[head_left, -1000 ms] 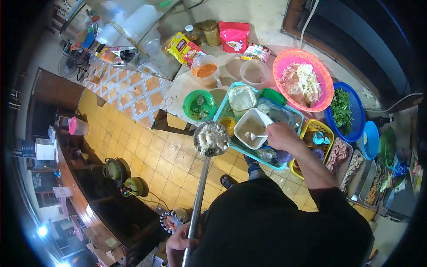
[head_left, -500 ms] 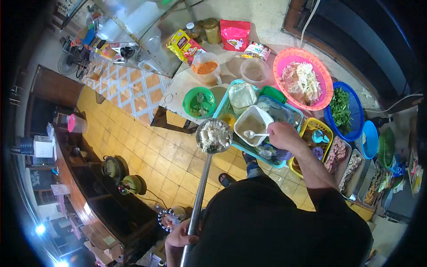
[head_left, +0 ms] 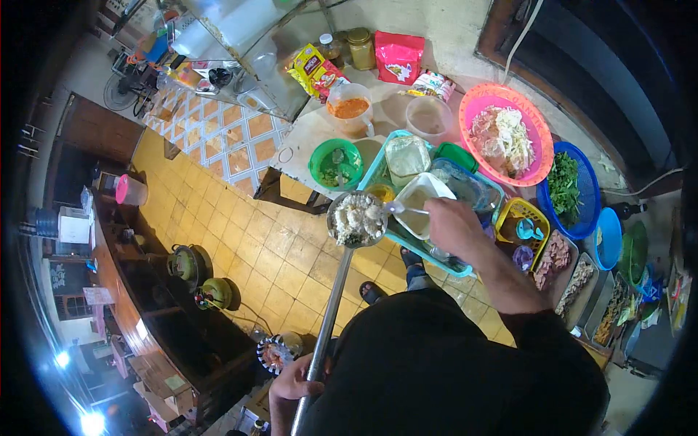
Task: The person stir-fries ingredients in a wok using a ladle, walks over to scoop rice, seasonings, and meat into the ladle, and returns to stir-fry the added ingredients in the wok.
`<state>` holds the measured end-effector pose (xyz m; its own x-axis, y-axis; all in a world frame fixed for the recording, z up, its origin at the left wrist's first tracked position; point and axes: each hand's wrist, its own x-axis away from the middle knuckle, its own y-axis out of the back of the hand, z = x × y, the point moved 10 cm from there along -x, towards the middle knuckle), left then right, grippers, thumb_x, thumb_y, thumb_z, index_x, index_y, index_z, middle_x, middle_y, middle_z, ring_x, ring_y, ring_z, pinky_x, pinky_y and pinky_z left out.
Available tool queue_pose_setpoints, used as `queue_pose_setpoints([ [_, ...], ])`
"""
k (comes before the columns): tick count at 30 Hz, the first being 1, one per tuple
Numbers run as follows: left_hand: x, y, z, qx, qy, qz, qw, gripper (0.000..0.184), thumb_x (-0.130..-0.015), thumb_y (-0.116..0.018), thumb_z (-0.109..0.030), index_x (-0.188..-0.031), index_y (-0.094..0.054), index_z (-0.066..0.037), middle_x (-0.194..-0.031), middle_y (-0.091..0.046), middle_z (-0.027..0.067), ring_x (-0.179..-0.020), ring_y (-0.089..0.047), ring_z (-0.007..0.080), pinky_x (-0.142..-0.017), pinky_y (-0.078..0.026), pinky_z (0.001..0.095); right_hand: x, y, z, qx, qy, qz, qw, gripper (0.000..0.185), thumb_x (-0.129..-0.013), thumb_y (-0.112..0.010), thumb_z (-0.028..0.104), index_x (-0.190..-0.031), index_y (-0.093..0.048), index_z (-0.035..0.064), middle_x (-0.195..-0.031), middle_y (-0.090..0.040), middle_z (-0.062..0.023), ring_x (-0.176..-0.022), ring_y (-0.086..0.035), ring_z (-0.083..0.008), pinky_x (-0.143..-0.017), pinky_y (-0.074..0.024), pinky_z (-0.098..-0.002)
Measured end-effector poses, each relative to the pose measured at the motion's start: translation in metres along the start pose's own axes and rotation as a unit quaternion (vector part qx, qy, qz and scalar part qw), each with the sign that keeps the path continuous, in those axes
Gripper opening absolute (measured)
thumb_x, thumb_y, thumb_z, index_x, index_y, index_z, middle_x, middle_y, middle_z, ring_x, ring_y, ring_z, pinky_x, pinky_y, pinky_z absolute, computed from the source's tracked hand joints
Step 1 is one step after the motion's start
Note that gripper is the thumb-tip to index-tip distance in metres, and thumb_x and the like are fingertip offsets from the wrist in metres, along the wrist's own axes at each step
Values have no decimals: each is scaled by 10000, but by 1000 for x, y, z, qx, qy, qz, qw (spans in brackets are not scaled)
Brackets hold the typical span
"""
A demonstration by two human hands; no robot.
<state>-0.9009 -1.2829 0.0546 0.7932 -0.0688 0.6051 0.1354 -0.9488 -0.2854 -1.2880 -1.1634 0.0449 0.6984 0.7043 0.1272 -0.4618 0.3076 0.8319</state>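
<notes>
My left hand [head_left: 297,385] is wrapped round the long metal handle of a ladle [head_left: 336,305]. White, rice-like food with some green bits [head_left: 358,218] fills its round bowl. In my right hand [head_left: 452,227] is a small white spoon [head_left: 407,208], its tip at the right rim of the ladle's bowl. Whether anything lies on the spoon is too small to tell. Below and behind the spoon, a white square tub [head_left: 429,195] stands in a teal basket [head_left: 373,172], partly covered by my right hand.
A green bowl [head_left: 336,164] and a jug of orange paste [head_left: 350,109] stand on the table. To the right are a pink basin of shredded food [head_left: 534,109], a blue basket of greens [head_left: 598,190] and trays of meat [head_left: 554,265]. Gas cylinders [head_left: 218,293] stand on the floor.
My right hand has moved left and slightly up, carrying the spoon from over the white tub to the ladle's edge. The view has shifted slightly; my left hand keeps its hold.
</notes>
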Motion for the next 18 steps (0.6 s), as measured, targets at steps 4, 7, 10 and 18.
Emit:
queue_pose_setpoints([
  [4, 5, -1, 11, 54, -3, -10, 998, 471, -682, -747, -201, -1079, -563, -27, -940, -542, 19, -875, -518, 106, -746, -422, 258, -4, 9, 12, 5, 50, -66, 997, 129, -803, -551, 61, -916, -607, 32, -884, -663, -204, -848, -653, -412, -759, -520, -505],
  [7, 2, -7, 2, 56, -7, -11, 998, 458, -681, -748, -200, -1064, -561, -31, -948, -544, 19, -846, -522, 101, -717, -431, 249, -9, -22, 15, 69, 80, 30, 994, 90, -825, -551, 59, -873, -619, 24, -807, -653, -200, -805, -653, -402, -720, -517, -493],
  [10, 1, -10, 8, 98, 6, -25, 995, 417, -694, -744, -161, -1045, -558, -36, -918, -555, 10, -804, -532, 88, -679, -440, 239, -37, 11, 28, 80, 132, -82, 985, 66, -826, -541, 52, -834, -602, 27, -801, -652, -198, -798, -648, -406, -713, -516, -486],
  [18, 3, -14, 45, 126, 20, -72, 989, 398, -737, -727, -134, -1085, -568, -27, -864, -566, -5, -790, -543, 80, -687, -448, 234, -122, -105, 66, 266, 233, 185, 917, 174, -793, -589, 111, -870, -739, 68, -881, -719, -130, -843, -706, -332, -667, -569, -485],
])
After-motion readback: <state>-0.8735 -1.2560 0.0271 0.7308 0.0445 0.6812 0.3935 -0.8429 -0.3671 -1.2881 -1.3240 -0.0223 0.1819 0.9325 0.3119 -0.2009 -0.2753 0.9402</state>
